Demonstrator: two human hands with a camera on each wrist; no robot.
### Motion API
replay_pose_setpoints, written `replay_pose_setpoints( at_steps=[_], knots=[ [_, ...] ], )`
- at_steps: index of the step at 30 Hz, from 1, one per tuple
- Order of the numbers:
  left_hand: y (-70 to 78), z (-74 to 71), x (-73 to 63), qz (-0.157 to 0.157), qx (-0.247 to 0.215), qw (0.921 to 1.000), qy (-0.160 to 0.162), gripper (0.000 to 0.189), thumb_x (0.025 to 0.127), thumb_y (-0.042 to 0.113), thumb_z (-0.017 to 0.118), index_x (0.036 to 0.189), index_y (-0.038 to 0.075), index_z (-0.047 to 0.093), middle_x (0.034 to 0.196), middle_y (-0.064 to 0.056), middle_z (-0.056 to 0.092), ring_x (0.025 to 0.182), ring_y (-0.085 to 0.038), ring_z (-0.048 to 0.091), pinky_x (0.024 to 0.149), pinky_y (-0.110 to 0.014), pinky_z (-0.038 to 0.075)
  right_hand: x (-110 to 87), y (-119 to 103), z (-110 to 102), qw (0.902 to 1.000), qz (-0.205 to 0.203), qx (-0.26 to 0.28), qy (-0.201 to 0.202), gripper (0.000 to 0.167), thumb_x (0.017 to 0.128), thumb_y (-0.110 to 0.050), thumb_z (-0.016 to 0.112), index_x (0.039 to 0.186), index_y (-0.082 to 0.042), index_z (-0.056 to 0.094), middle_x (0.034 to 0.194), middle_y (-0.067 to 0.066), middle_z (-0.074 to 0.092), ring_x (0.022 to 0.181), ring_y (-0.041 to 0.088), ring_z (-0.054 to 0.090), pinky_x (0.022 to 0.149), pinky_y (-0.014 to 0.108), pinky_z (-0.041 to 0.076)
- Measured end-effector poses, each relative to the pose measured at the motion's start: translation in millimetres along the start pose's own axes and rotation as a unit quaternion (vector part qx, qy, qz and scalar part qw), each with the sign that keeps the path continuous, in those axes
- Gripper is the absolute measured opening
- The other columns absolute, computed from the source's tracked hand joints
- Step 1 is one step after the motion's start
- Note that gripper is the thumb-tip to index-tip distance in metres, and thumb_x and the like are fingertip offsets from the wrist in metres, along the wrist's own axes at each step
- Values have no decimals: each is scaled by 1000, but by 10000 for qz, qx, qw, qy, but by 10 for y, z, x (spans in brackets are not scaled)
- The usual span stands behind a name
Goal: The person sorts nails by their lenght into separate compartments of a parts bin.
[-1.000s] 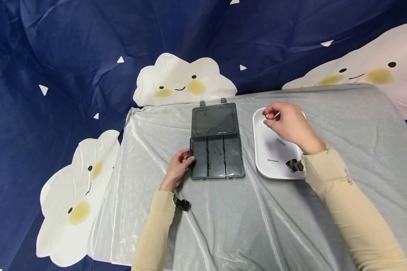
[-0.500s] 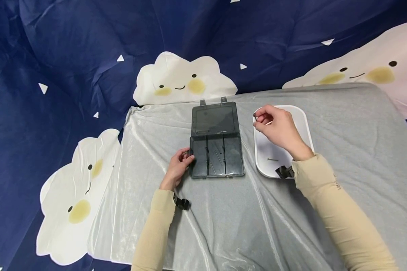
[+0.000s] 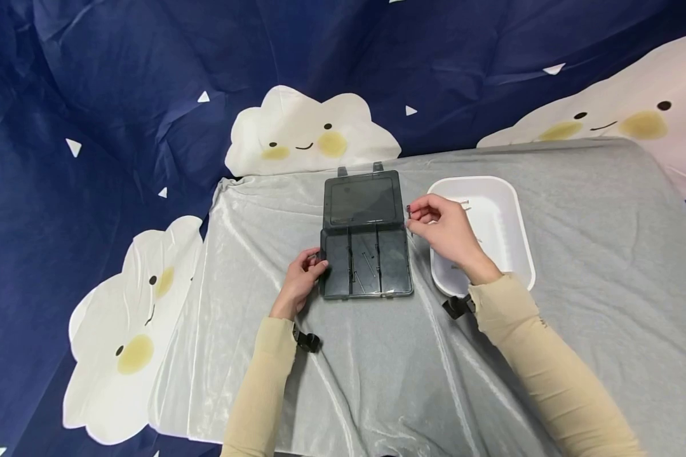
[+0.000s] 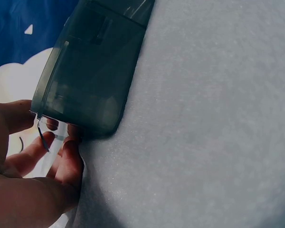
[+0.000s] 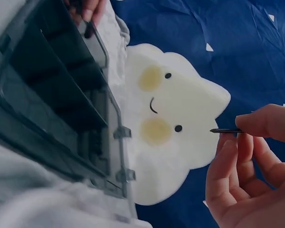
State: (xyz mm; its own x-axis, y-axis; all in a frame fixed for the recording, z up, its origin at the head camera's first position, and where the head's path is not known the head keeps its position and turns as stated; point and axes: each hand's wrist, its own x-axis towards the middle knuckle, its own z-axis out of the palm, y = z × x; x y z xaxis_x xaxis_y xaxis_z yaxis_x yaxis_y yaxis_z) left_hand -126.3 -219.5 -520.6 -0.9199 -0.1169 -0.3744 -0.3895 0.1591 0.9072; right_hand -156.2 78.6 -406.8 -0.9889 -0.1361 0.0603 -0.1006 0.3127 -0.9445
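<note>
My left hand (image 3: 298, 283) holds the left side of an opened dark, see-through compartment box (image 3: 335, 270), thumb at the rim. In the left wrist view its fingers curl at the corner of the box. Several screws (image 3: 368, 260) lie in the middle compartment; the left and right ones show none. Between thumb and fingertips, my right hand (image 3: 450, 233) pinches a thin dark screw (image 5: 227, 130), its pointed tip sticking out in the right wrist view. This hand is just right of the box, near where lid and base meet.
A white tray (image 3: 524, 244) stands to the right with several screws (image 3: 464, 204) in it, partly hidden by my right hand. The box's lid (image 3: 363, 200) lies folded back. Grey cloth (image 3: 377, 355) covers the table; a blue cloud-print curtain (image 3: 166, 51) hangs behind.
My right hand has moved left from over the white tray to beside the box, carrying the screw. The left hand has stayed at the box's left side.
</note>
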Motion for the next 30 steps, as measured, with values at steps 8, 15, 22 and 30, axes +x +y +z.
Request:
replay_pose_setpoints(
  at_steps=[8, 15, 22, 30],
  knots=[
    [1, 4, 1, -10, -27, 10000, 17, 44, 91, 12, 66, 133, 12, 56, 100, 0, 50, 91, -11, 48, 73, -19, 45, -56, 127, 219, 9984, 108, 443, -336, 18, 83, 2, 66, 101, 5, 64, 89, 10, 65, 71, 1, 58, 65, 13, 48],
    [12, 14, -9, -20, -38, 10000, 39, 44, 91, 11, 66, 133, 11, 56, 100, 1, 50, 91, -10, 48, 74, -18, 45, -107, 231, 379, 9961, 246, 563, -631, 18, 84, 2, 65, 102, 4, 64, 90, 9, 64, 70, 1, 60, 65, 15, 48],
    [9, 12, -4, -50, -1, 10000, 43, 44, 91, 11, 66, 134, 12, 56, 102, 0, 50, 92, -11, 48, 77, -20, 45, -133, 300, 506, 9952, 200, 480, -823, 20, 84, 3, 64, 103, 7, 64, 94, 18, 65, 72, 2, 59, 68, 14, 48],
    [4, 13, 5, -18, 16, 10000, 58, 44, 91, 12, 66, 134, 12, 56, 102, 1, 50, 92, -10, 48, 75, -19, 45, -172, 356, 654, 9938, 171, 482, -991, 18, 82, 4, 65, 100, 7, 65, 93, 19, 67, 72, 5, 60, 67, 15, 49]
  ],
)
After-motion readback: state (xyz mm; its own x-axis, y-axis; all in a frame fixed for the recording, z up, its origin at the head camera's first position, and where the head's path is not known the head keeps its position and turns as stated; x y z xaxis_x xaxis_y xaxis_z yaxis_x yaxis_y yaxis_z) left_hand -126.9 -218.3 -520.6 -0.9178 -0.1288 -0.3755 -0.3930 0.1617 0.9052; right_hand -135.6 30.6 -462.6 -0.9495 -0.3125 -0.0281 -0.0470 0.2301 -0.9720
